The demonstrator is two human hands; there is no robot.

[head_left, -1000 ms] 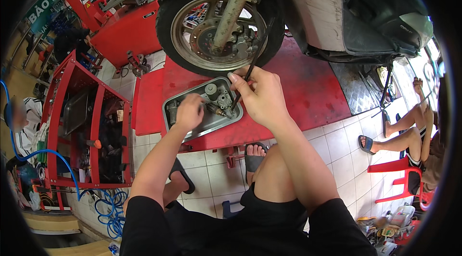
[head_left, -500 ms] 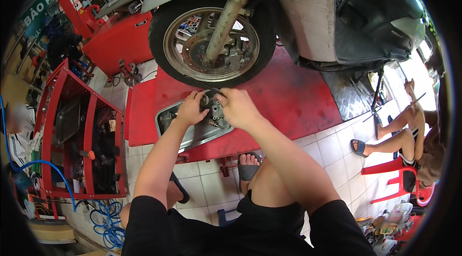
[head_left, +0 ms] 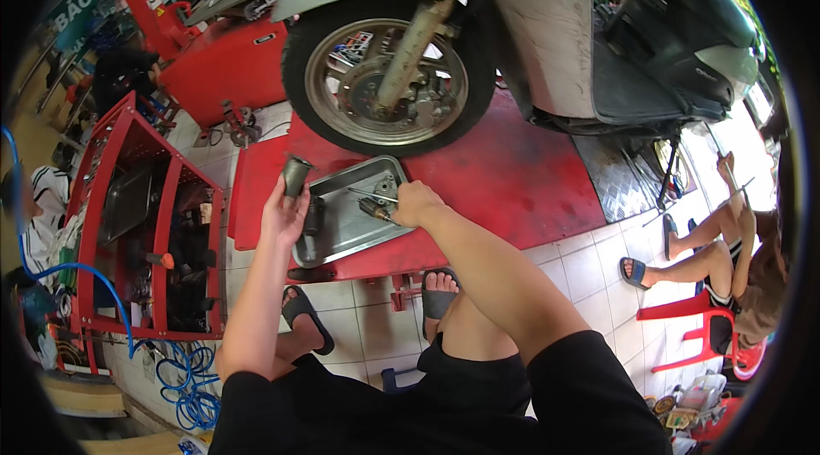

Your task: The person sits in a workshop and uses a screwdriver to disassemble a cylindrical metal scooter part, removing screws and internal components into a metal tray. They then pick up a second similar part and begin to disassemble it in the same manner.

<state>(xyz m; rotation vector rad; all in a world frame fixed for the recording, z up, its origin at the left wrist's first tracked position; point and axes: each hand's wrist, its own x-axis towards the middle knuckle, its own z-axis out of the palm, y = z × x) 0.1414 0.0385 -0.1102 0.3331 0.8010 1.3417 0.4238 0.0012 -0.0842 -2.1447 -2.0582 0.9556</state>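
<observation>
My left hand is raised at the tray's left end, fingers closed around a dark grey metal cylinder that stands roughly upright in them. Above the right part of the shallow metal tray, my right hand is closed on a slim tool, whose thin metal shaft points left; its handle is hidden in the palm. Just below the shaft lies a dark part with a brownish end, beside or touching my fingers. A grey cast metal part sits behind it, and a dark cylindrical part rests at the tray's left.
The tray sits on a red lift platform, under the front wheel of a grey scooter. A red tool cart stands left, with a coiled blue hose near it. At right, a person sits by a red chair.
My hands have moved apart. The left one has lifted the cylinder up and left, away from the cast part. The tool's shaft, pointing up-left earlier, now lies lower over the tray.
</observation>
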